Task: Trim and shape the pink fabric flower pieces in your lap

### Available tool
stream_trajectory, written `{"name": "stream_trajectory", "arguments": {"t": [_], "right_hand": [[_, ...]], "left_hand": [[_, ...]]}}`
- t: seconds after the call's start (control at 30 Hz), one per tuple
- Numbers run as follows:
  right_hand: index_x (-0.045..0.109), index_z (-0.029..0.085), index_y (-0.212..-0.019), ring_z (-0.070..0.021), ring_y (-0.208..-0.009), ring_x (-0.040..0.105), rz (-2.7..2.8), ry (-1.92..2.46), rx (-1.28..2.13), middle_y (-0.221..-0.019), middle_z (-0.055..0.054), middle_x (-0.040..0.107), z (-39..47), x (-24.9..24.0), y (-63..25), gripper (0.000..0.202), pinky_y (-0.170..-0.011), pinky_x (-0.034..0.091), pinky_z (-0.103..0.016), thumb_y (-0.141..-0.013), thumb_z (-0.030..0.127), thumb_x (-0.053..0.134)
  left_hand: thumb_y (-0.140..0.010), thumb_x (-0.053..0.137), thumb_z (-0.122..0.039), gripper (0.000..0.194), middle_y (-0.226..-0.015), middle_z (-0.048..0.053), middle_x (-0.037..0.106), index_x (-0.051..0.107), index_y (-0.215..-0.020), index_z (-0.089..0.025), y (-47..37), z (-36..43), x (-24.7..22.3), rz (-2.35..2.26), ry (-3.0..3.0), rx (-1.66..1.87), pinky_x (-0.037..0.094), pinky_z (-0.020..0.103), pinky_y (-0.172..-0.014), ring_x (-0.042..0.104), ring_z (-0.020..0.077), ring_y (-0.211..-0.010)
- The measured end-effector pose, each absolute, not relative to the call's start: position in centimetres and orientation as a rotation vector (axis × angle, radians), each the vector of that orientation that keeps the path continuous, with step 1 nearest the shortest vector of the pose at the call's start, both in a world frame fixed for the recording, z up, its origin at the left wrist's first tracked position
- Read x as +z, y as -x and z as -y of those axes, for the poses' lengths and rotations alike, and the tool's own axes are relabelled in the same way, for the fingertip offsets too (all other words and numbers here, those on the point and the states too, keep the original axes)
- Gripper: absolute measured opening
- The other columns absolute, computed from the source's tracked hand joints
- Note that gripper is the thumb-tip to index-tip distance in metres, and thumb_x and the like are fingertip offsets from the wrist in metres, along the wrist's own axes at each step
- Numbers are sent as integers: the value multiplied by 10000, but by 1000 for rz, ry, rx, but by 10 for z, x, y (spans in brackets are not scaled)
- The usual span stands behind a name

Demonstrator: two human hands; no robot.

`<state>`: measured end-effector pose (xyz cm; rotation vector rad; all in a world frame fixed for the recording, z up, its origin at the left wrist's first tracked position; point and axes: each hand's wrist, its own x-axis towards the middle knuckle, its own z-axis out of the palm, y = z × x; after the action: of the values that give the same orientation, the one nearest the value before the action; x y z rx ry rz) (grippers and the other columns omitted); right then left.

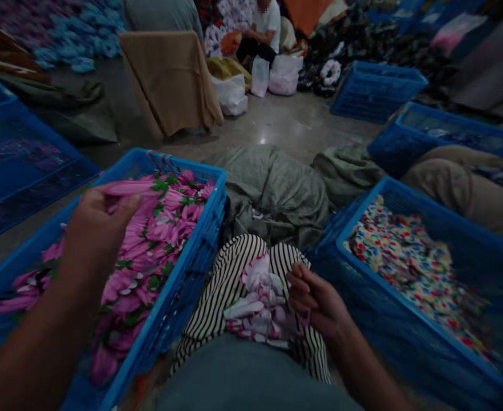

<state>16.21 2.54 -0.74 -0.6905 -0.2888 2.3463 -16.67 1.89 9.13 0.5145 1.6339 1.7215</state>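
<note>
Above the left blue crate (219, 177), my left hand (101, 220) pinches a pink fabric flower (134, 188) with a green base. Many similar pink flowers (166, 222) fill that crate. My right hand (315, 299) is over my right thigh with its fingers curled together; a small pinkish bit shows at them, too unclear to name. Beside it, white and pink fabric pieces (262, 302) lie on my lap, over black-and-white striped trousers (217, 285).
On the right, a blue crate (405, 305) holds multicoloured patterned pieces (409, 262). Grey-green sacks (277, 182) lie ahead. A cloth-covered chair (166, 80), more blue crates (377, 91), bags (286, 74) and seated people are farther back.
</note>
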Motion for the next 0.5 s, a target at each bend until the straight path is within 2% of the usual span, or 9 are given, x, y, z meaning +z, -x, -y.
{"name": "stream_trajectory", "arguments": {"t": [0.03,0.07,0.1,0.13,0.2,0.27,0.4,0.5], "right_hand": [[507,157,-695,-6,-337,113,268,721,2288,-516,101,352,-28,-8,-173,176,-326,198,-128,-781,273,607],[510,155,-695,-8,-340,108,241,753,2236,-516,102,341,-29,-8,-182,165,-328,195,-128,-786,263,596],[513,153,-694,-10,-343,106,214,789,2190,-516,101,328,-30,-8,-190,157,-334,200,-128,-792,254,583],[516,153,-692,-12,-344,107,196,826,2148,-516,101,317,-31,-7,-196,155,-339,207,-129,-797,252,571],[519,155,-683,-17,-343,112,200,893,2083,-517,97,304,-31,-7,-204,158,-345,216,-137,-795,258,559],[518,159,-675,-20,-341,114,233,935,2046,-518,95,298,-31,-7,-205,157,-343,212,-144,-781,264,567],[508,158,-676,-17,-342,121,210,922,2049,-512,99,300,-30,-16,-203,155,-348,203,-140,-764,260,586],[503,154,-679,-13,-336,145,159,890,2082,-502,101,325,-29,-25,-199,164,-346,198,-138,-759,265,594]], "left_hand": [[-555,746,-177,498,-1137,-116,548,546,-1001,-275,164,-16,81,-1806,-619,1739,316,311,-983,346,216,-1205],[-557,744,-202,522,-1153,-82,534,540,-1035,-258,155,-10,69,-2042,-868,1677,307,343,-985,368,233,-1180],[-597,714,-239,450,-1097,-46,559,556,-1017,-238,139,-3,56,-2173,-1143,1548,324,374,-960,438,232,-1103],[-670,649,-263,298,-981,-20,593,582,-956,-213,120,5,42,-2101,-1400,1365,363,378,-902,511,203,-984],[-693,627,-271,122,-840,14,627,621,-800,-214,79,20,18,-1635,-1705,973,417,332,-793,562,190,-831],[-703,619,-289,94,-763,32,616,614,-751,-208,47,26,-1,-1400,-1780,766,415,313,-723,555,189,-760],[-676,630,-320,181,-756,25,569,590,-796,-191,24,5,-24,-1640,-1584,849,385,289,-655,515,179,-706],[-609,668,-278,141,-650,-12,527,570,-650,-186,28,-22,-27,-1659,-1512,832,358,262,-606,490,160,-640]]}}
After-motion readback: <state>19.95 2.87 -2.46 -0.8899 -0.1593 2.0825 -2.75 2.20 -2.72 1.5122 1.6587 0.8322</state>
